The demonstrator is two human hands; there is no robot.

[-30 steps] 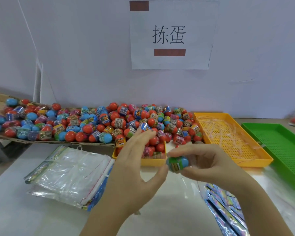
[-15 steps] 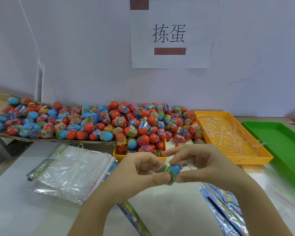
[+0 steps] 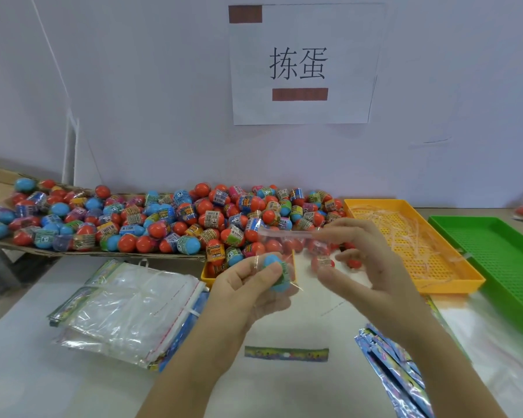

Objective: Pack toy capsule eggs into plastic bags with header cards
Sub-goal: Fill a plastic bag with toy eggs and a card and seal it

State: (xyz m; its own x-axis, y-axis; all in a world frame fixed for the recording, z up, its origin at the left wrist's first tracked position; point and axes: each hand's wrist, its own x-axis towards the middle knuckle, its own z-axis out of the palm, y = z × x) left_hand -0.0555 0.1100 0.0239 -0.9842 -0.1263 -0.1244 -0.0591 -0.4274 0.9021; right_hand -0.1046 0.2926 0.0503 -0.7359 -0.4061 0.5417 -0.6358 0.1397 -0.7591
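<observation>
my left hand (image 3: 243,286) grips a blue egg (image 3: 274,268); my right hand (image 3: 372,267) pinches the top of a clear bag (image 3: 284,235) just beside it.

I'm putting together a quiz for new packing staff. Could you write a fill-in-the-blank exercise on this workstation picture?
1. While the right hand pinches a clear bag, the left hand grips a capsule egg whose bare shell is ____.
2. Right of the orange tray sits a tray coloured ____.
3. The stack of clear bags lies on the ____ side of the left hand.
Missing words: blue; green; left.
</observation>
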